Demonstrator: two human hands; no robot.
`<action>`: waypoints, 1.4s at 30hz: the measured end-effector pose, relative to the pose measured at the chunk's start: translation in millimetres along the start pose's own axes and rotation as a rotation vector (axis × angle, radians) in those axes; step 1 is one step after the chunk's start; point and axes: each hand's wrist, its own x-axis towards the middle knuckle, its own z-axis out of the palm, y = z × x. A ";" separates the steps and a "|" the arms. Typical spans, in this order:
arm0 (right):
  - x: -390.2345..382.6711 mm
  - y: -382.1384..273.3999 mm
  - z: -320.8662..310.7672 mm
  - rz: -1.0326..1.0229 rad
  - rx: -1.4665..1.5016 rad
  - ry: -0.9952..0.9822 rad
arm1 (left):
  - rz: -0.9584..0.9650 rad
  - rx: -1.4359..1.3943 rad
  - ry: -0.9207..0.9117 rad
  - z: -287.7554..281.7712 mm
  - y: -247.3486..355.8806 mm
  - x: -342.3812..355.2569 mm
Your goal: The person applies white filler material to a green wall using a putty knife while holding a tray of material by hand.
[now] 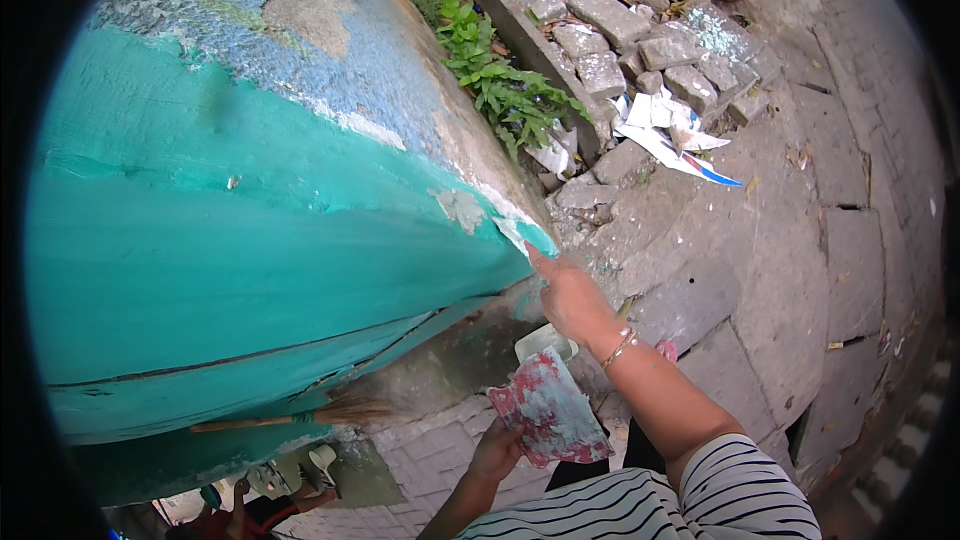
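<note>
Reaching for the edge of the green wall (270, 240) with my right hand (575, 298), holding a smeared red sheet (550, 405) in my left hand (494, 450).
My right hand is sitting toward four o'clock of centre, its forefinger extending to a pale strip (512, 234) on the wall's edge; I cannot tell whether its curled fingers are gripping anything. At six o'clock, my left hand is closing on the sheet's near edge; the sheet is lying toward five, partly covering a pale tub (536, 340).
</note>
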 end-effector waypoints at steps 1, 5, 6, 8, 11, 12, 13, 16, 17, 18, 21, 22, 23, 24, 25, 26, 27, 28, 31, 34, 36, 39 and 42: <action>1.4 22.2 -0.4 -0.018 0.090 -0.009 | -0.009 0.000 0.004 -1.0 -3.0 -1.7; 13.0 -4.1 -20.6 -0.166 0.227 0.123 | 0.031 -0.017 -0.024 -4.3 -4.3 0.5; 12.7 -21.4 -25.7 -0.204 0.218 0.146 | 0.035 -0.024 -0.016 -2.0 -2.0 1.5; 10.6 -62.3 -33.1 -0.272 0.125 0.121 | 0.037 -0.026 0.000 -1.5 0.4 2.1; 1.9 -60.0 -21.2 -0.069 0.021 0.010 | 0.044 -0.021 0.011 0.5 1.9 2.2; 2.6 -46.2 -16.7 -0.050 -0.001 0.009 | 0.042 -0.019 0.003 2.4 3.0 1.2; 2.4 -31.2 -14.8 -0.082 0.053 0.006 | 0.037 -0.020 -0.001 2.0 2.9 -1.8; -0.1 -15.9 -16.4 -0.187 0.162 0.045 | 0.040 -0.027 -0.036 -3.2 2.5 -4.6; -2.2 -31.1 -19.3 -0.220 0.165 0.089 | 0.043 -0.022 -0.019 -3.1 2.4 -4.3; -3.9 -46.6 -20.9 -0.254 0.169 0.132 | 0.046 -0.017 0.000 -2.3 2.9 -4.1; -13.6 -85.6 -14.0 -0.085 0.099 0.076 | 0.027 -0.016 0.016 2.4 8.5 -2.0; -15.6 -70.5 0.1 -0.078 0.070 0.118 | 0.021 -0.019 0.012 4.6 10.0 -1.0; -15.6 -39.8 19.2 -0.068 0.037 0.170 | 0.019 -0.012 -0.009 7.5 11.1 0.8; -14.8 -20.2 28.5 -0.065 0.006 0.212 | 0.026 -0.011 -0.023 6.6 11.2 1.4; -17.0 -14.1 23.3 -0.078 0.074 0.200 | 0.033 -0.018 -0.028 2.8 9.6 -0.9; -19.5 -9.0 12.9 -0.087 0.139 0.192 | 0.038 -0.017 -0.030 -1.3 7.6 -2.2; -19.6 -9.1 5.2 -0.096 0.205 0.183 | 0.042 -0.016 -0.031 -6.3 5.6 -3.6; -17.7 -14.1 -1.1 -0.160 0.304 0.228 | 0.043 -0.012 -0.038 -9.3 3.6 -2.9; -7.0 -48.5 -25.1 -0.219 0.789 0.132 | 0.039 -0.037 0.008 -17.5 -1.8 -4.3; 7.0 -71.1 -50.2 -0.009 1.409 -0.295 | 0.049 -0.046 0.008 -13.4 0.6 -5.8; 24.9 -54.4 -39.8 0.058 1.576 -0.417 | 0.041 -0.057 -0.017 -18.4 0.0 -7.8; 42.8 -3.9 3.9 0.192 1.634 -0.521 | 0.015 -0.054 -0.026 -20.9 0.5 -10.2; 30.0 35.1 29.7 0.376 1.616 -0.477 | 0.017 -0.064 -0.011 -26.6 -4.8 -13.4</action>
